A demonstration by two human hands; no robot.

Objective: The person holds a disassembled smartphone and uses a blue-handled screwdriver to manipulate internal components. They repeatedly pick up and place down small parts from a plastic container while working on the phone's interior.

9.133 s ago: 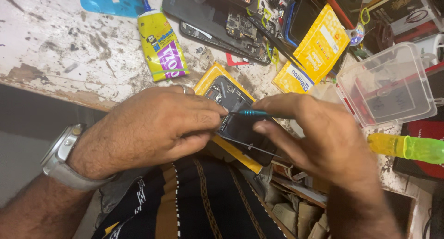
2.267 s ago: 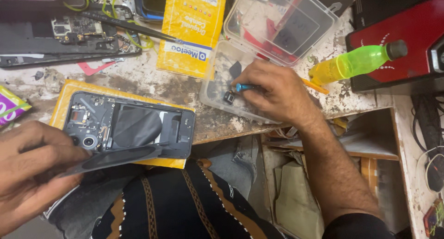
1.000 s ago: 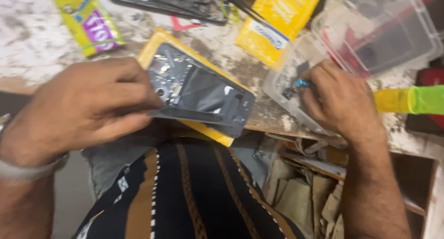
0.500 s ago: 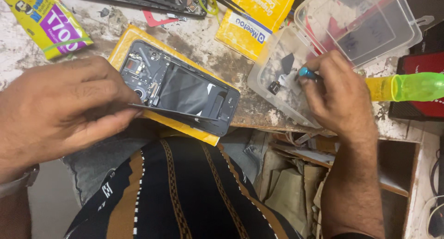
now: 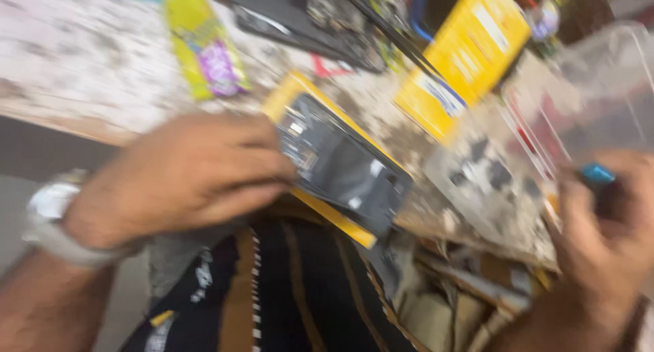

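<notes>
Two hands in view, frame blurred. Left hand (image 5: 180, 178) pins the opened phone (image 5: 340, 164), grip closed on its left end; phone lies on a yellow card (image 5: 300, 93) at the table (image 5: 75, 66) edge. Right hand (image 5: 603, 239) grip holds a blue-tipped tool (image 5: 597, 173), beside the clear plastic box (image 5: 490, 181).

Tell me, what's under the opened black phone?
A flat yellow packet lies under the opened black phone, its edges peeking out. The left hand hides the phone's near end.

left hand (image 5: 180, 178) palm down, fingers curled; right hand (image 5: 606, 236) fisted at right edge, blurred.
</notes>
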